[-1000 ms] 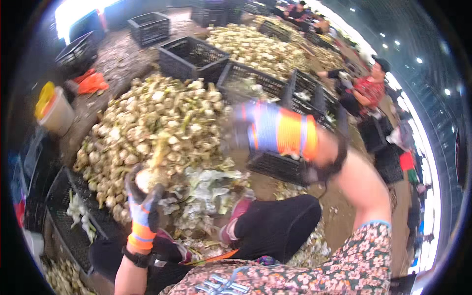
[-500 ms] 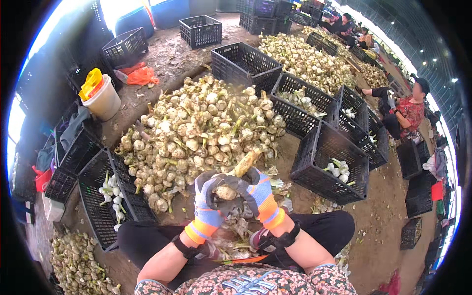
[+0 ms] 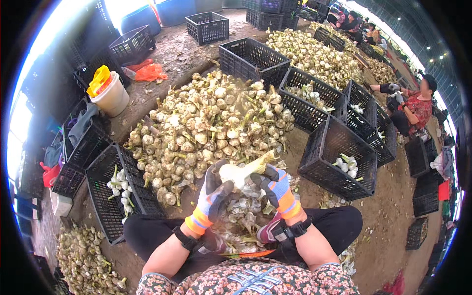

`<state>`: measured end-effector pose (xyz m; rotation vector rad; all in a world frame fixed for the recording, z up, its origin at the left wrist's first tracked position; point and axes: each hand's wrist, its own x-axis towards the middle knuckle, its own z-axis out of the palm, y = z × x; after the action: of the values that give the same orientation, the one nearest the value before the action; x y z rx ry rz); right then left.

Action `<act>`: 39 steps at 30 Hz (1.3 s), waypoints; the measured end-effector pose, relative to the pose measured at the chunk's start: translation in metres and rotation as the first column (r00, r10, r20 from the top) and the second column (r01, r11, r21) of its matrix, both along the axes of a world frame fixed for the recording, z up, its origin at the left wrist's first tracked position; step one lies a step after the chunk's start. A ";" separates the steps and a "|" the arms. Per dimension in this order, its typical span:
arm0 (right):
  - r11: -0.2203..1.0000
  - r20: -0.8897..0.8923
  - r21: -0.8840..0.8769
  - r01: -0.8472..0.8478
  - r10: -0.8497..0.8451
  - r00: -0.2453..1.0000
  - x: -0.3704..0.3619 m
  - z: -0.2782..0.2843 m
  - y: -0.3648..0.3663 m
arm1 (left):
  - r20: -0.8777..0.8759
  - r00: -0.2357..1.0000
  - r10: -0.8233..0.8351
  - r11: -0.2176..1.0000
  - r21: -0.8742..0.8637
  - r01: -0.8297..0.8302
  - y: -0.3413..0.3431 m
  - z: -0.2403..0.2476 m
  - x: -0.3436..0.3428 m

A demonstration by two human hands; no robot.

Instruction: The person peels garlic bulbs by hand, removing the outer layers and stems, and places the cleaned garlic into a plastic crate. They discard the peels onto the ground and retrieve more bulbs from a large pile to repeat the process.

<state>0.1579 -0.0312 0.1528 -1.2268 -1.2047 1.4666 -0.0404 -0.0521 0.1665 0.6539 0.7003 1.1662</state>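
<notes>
blue, orange and dark-fingered gloves [image 3: 197, 220] covered the left hand [image 3: 211, 195] and the right hand [image 3: 279, 191]. the left fingers were curled around a pale garlic bulb [image 3: 231, 173], with the thumb on its near side. the right fingers were bent in close at its thick stem [image 3: 258, 164], though it could not be told whether they pinched it. the garlic bulb was held up over a scatter of papery skins [image 3: 243, 211], just this side of a large heap of garlic [image 3: 211, 123], its stem slanting up to the right. a black wristband [image 3: 186, 239] sat on the left wrist.

beside the left knee [image 3: 140, 236] stood a black crate [image 3: 140, 189] with white bulbs [image 3: 117, 185] in it, and on the right a second crate [image 3: 324, 182] held a small white cluster [image 3: 346, 166]. a smaller heap [image 3: 83, 260] lay at the lower left. farther off stood a pale bucket [image 3: 112, 98] with a yellow bag [image 3: 100, 79] at its mouth, near an orange plastic bag [image 3: 150, 72]. at the upper right sat another person [image 3: 418, 107] in a patterned red top
</notes>
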 end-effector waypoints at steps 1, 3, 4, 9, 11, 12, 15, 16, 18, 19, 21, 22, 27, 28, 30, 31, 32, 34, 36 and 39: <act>1.000 -0.002 -0.001 -0.002 0.002 1.000 -0.005 0.005 -0.001 | 0.027 0.999 -0.023 0.999 -0.040 0.024 0.001 0.003 -0.001; 0.996 -0.090 0.079 -0.040 0.047 0.995 -0.016 0.016 -0.004 | -0.018 0.999 -0.030 1.000 0.001 0.030 0.001 -0.012 -0.001; 0.982 -0.055 0.183 -0.050 0.061 0.997 -0.014 0.007 -0.005 | -0.285 0.956 0.071 0.975 0.224 -0.006 0.002 -0.030 0.001; 0.993 -0.153 0.115 0.028 -0.010 0.988 -0.017 0.001 -0.008 | 0.126 0.984 -0.128 0.973 -0.178 0.149 0.004 -0.017 -0.008; 0.996 -0.121 0.094 -0.004 0.015 0.992 -0.015 0.000 -0.010 | -0.001 0.997 -0.075 0.992 -0.099 0.074 0.004 -0.019 -0.001; 0.998 -0.077 0.067 -0.011 0.017 0.997 -0.015 -0.003 -0.010 | -0.123 0.992 0.000 1.000 -0.011 -0.002 0.002 -0.020 -0.002; 0.998 -0.053 0.058 -0.032 0.035 0.998 -0.026 -0.002 -0.009 | -0.570 0.813 0.121 0.965 0.258 0.037 0.008 -0.053 -0.011; 1.000 -0.110 0.018 -0.008 0.010 0.994 -0.026 0.002 -0.012 | -0.572 0.811 0.124 0.967 0.252 0.029 0.009 -0.053 -0.014; 0.995 -0.278 0.026 0.097 -0.086 0.957 -0.021 -0.016 -0.011 | -0.492 0.871 -0.010 0.968 0.213 0.131 0.015 -0.034 -0.012; 0.980 -0.439 0.017 0.197 -0.169 0.882 -0.017 -0.029 -0.007 | -0.490 0.872 -0.010 0.968 0.215 0.132 0.014 -0.030 -0.012; 0.983 -0.430 -0.092 0.156 -0.181 0.885 -0.001 -0.047 0.006 | -0.327 0.942 -0.081 0.949 0.264 0.173 0.011 -0.026 -0.014; 0.958 -0.335 -0.138 0.250 -0.283 0.899 0.008 -0.051 0.012 | -0.310 0.946 -0.095 0.931 0.308 0.194 0.008 -0.022 -0.014; 0.997 0.992 0.046 -0.061 -0.038 0.122 0.049 -0.058 0.014 | -0.246 0.945 -0.217 0.927 0.250 0.278 0.005 -0.015 -0.027; 0.994 0.843 0.084 -0.068 -0.034 0.537 0.037 -0.053 0.016 | -0.395 0.909 -0.134 0.898 0.340 0.280 0.009 -0.020 -0.032; 0.982 0.347 0.138 -0.130 0.075 0.935 0.015 -0.010 0.006 | -0.643 0.763 0.071 0.811 0.482 0.331 0.009 -0.019 -0.027; 0.965 0.151 0.171 -0.197 0.172 0.973 -0.001 0.022 -0.001 | -0.645 0.762 0.062 0.814 0.474 0.335 0.005 -0.018 -0.025; 0.922 0.403 0.247 -0.299 0.183 0.897 -0.008 0.039 -0.005 | -0.635 0.769 0.067 0.820 0.474 0.320 0.005 -0.018 -0.020; 0.869 0.681 0.275 -0.412 0.126 0.722 -0.023 0.056 -0.007 | -0.636 0.768 0.076 0.829 0.468 0.306 0.006 -0.019 -0.021; 0.881 0.687 0.139 -0.452 0.243 0.685 -0.022 0.068 0.002 | -0.698 0.699 0.157 0.750 0.544 0.375 0.008 -0.020 -0.021; 0.847 0.713 0.053 -0.529 0.339 0.614 -0.022 0.065 0.009 | -0.753 0.620 0.219 0.653 0.585 0.481 0.015 -0.024 -0.027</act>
<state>0.1360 -0.0227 0.2174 -1.3919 -2.2760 1.1193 -0.0673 -0.0368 0.1425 2.0221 0.8370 0.9436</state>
